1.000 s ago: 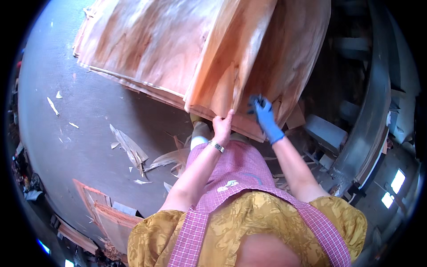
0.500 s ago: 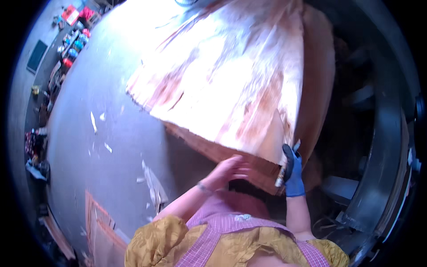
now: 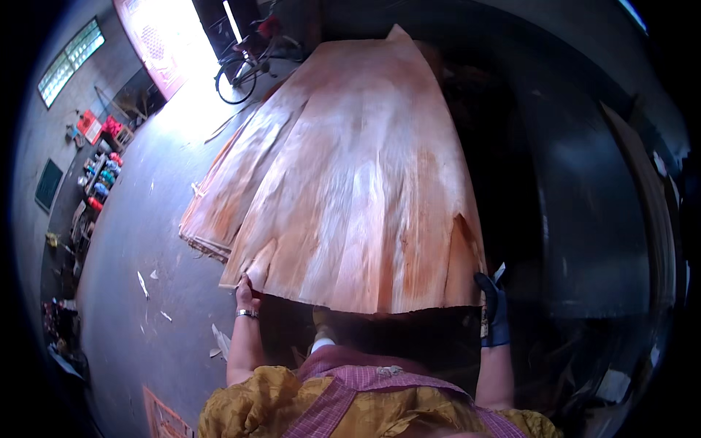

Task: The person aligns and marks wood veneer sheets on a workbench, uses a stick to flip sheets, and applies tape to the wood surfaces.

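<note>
A large thin wood veneer sheet (image 3: 365,182), pale orange with streaks and split edges, spreads out in front of me. My left hand (image 3: 244,291), bare with a bracelet at the wrist, grips its near left corner. My right hand (image 3: 493,310), in a dark blue glove, grips the near right corner. The sheet lies over a stack of similar veneer sheets (image 3: 212,219) whose edges show at the left. My fingers are partly hidden under the sheet's edge.
Grey concrete floor (image 3: 146,241) at the left carries scattered veneer scraps. A bicycle (image 3: 244,62) stands near a bright doorway at the top. Coloured items line the far left wall. A dark machine or frame (image 3: 599,219) fills the right side.
My hands have moved apart to the sheet's two near corners, and the sheet, earlier tilted up, now lies spread flat over the stack. My view has swung up toward the doorway.
</note>
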Action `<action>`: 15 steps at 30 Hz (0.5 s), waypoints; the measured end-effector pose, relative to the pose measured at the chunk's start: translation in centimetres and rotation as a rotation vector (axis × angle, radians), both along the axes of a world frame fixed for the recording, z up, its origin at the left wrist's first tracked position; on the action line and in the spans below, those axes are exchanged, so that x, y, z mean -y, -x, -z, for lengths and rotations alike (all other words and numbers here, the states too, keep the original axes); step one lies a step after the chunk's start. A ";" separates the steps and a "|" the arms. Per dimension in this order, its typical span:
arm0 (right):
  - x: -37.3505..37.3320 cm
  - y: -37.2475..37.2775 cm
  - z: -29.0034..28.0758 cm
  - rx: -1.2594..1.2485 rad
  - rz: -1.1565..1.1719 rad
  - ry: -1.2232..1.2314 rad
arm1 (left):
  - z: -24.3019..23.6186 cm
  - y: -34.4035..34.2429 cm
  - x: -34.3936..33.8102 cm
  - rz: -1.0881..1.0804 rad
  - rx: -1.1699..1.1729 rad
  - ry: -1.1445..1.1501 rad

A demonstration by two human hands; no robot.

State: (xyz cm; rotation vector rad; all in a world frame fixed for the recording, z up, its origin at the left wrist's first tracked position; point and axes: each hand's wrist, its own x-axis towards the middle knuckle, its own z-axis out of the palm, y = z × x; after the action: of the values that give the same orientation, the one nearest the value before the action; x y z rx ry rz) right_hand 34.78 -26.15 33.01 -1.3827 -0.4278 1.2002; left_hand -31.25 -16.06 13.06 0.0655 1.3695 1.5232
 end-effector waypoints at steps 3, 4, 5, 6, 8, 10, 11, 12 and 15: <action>4.5 -4.4 -4.2 0.077 0.040 -0.083 | -1.9 -7.1 2.6 0.057 0.208 -0.073; 6.3 -8.0 -3.4 0.088 0.077 -0.093 | -2.3 -10.9 2.3 0.094 0.218 -0.081; 8.3 -13.0 -1.8 0.220 0.148 -0.128 | -2.7 -16.7 1.3 0.133 0.228 -0.055; 9.8 -15.3 -2.5 0.210 0.160 -0.079 | -3.7 -20.5 1.8 0.138 0.207 -0.025; 12.2 -18.6 -5.3 0.200 0.193 -0.036 | -5.2 -26.5 2.0 0.175 0.153 -0.042; 13.8 -21.6 -7.8 0.100 0.237 -0.070 | -6.1 -31.4 1.4 0.224 0.154 -0.097; 14.6 -23.1 -9.2 0.128 0.258 -0.055 | -6.1 -33.9 1.2 0.246 0.156 -0.116; 15.2 -25.2 -9.5 0.129 0.276 -0.056 | -6.3 -36.1 0.8 0.295 0.169 -0.172; 17.5 -33.2 -10.4 0.180 0.282 -0.110 | -6.1 -42.8 0.1 0.423 0.220 -0.332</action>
State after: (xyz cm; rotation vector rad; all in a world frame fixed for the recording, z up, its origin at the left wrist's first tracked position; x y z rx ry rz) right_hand 68.02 -43.63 43.38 -1.4079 -0.4027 0.8156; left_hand 11.54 -16.21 19.13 0.3609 0.8529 1.3360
